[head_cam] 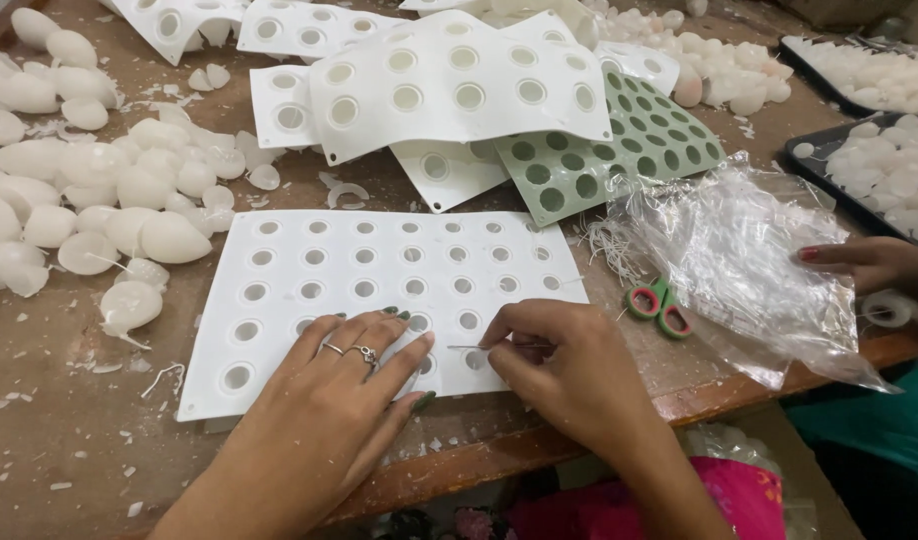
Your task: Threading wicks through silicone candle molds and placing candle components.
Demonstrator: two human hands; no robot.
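Head view: the left hand (pixel 344 385) lies flat, fingers spread, pressing on the near edge of a white mould sheet (pixel 379 290) full of round holes, gripping nothing. The right hand (pixel 564 365) pinches a thin needle (pixel 479 347) between thumb and forefinger, its tip over a hole at the sheet's 5 o'clock corner. Red-and-green scissors (pixel 659 305) lie at 3 o'clock of the sheet on the wooden table (pixel 69 440), beside a clear plastic bag (pixel 749 260) touched by another person's hand (pixel 869 265). White wax shapes (pixel 129 200) heap at 10 o'clock; a green mould (pixel 619 150) sits at 1 o'clock.
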